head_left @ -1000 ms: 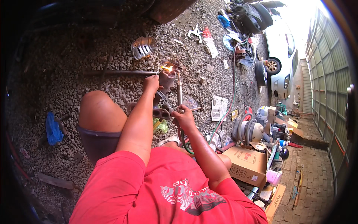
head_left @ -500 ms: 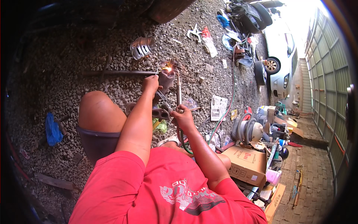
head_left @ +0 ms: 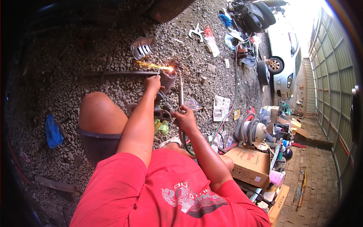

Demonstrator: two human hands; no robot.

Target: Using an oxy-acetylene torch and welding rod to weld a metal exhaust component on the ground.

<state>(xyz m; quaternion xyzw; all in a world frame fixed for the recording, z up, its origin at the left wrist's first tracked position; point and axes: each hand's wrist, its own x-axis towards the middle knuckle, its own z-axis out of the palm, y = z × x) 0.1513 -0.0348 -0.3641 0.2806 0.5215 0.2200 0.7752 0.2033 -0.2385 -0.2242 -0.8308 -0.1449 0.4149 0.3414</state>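
Observation:
My right hand (head_left: pixel 186 118) is wrapped round the handle of a gas welding torch (head_left: pixel 181 92); its bent tip reaches a bright glow at a rusty metal part (head_left: pixel 168 80). My left hand (head_left: pixel 152 84) is closed in a pinch beside that part, on a thin metal rod (head_left: pixel 159 70) that points toward the glow. Yellow sparks (head_left: pixel 149 65) fly left from the hot spot. A long dark metal pipe (head_left: pixel 119 73) runs left from near my left fingers. Below the hands lies a dark flange (head_left: pixel 162 114) with holes, partly hidden by my left forearm.
Gravel (head_left: pixel 102 49) covers the ground. A slotted metal shield (head_left: pixel 143 48) lies beyond the pipe. Hoses (head_left: pixel 235 90) trail past a newspaper sheet (head_left: pixel 221 108). At right are a cardboard box (head_left: pixel 247 166) and a tank with coiled hose (head_left: pixel 256 131); a white car (head_left: pixel 285 60) stands farther off.
The sparks have grown from a short spray into a long yellow streak to the left. Both hands, the torch and the rod keep nearly the same place.

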